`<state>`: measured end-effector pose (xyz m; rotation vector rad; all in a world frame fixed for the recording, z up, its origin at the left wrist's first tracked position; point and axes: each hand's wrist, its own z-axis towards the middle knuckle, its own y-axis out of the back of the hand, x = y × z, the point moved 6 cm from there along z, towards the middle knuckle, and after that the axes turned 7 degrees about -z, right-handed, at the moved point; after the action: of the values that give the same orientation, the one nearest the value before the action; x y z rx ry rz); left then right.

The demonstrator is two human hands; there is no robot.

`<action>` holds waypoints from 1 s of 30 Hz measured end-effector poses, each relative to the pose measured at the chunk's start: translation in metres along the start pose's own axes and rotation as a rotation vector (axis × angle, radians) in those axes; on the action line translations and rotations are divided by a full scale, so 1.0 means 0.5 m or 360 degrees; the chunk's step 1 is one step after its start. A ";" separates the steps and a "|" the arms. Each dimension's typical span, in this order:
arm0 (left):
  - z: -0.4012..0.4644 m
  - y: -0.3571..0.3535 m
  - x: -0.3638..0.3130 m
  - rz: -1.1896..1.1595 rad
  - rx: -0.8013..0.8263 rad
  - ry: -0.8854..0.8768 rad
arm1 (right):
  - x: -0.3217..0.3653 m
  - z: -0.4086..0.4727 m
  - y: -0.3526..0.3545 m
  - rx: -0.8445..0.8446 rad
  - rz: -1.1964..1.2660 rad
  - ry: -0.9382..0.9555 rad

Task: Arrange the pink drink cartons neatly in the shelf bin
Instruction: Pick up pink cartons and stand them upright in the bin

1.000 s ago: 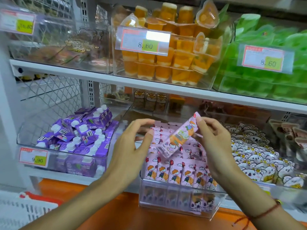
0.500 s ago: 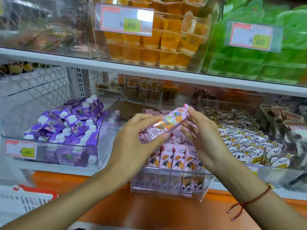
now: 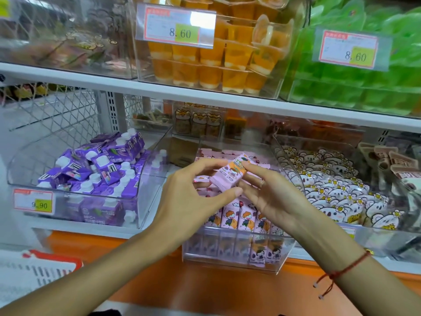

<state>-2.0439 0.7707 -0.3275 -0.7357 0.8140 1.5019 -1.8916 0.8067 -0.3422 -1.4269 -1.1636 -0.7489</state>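
Both hands, left hand (image 3: 193,199) & right hand (image 3: 271,197), pinch one pink carton (image 3: 230,173) tilted above clear bin (image 3: 232,261) w/ upright cartons (image 3: 239,215)

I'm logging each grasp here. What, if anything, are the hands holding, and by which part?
One pink drink carton, tilted above the bin: the left hand pinches its lower end, the right hand its upper end.

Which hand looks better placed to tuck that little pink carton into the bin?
Probably the left hand: its thumb and fingers wrap the small pink drink carton, while the right hand only touches its end, above the clear plastic bin.
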 end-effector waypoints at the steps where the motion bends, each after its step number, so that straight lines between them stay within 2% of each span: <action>1: 0.001 0.001 0.002 -0.0001 0.0000 0.0010 | 0.000 0.000 0.001 -0.0010 0.0005 0.0005; 10: 0.008 0.009 0.005 0.0195 -0.0026 -0.0008 | 0.008 -0.004 0.008 -0.0082 0.0047 0.0098; 18: 0.013 0.008 0.014 0.0232 0.0020 0.0042 | 0.043 -0.019 -0.015 0.0246 -0.0040 0.0315; 20: 0.014 0.012 0.012 0.0332 0.0023 0.0023 | 0.044 -0.021 -0.018 0.0245 -0.0238 0.0377; 24: 0.014 0.009 -0.015 0.0727 0.0018 -0.0223 | 0.056 -0.035 -0.022 -0.0073 -0.0770 0.0756; 28: 0.013 0.006 -0.024 0.0714 0.0003 -0.0317 | 0.066 -0.062 -0.052 -0.0030 -0.1054 0.1184; 30: 0.013 0.006 -0.025 0.0672 -0.0001 -0.0353 | 0.078 -0.068 -0.054 -0.0001 -0.1164 0.1264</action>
<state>-2.0457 0.7691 -0.3134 -0.3989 0.8310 1.9217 -1.8990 0.7813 -0.2904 -0.5367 -1.0067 -1.6342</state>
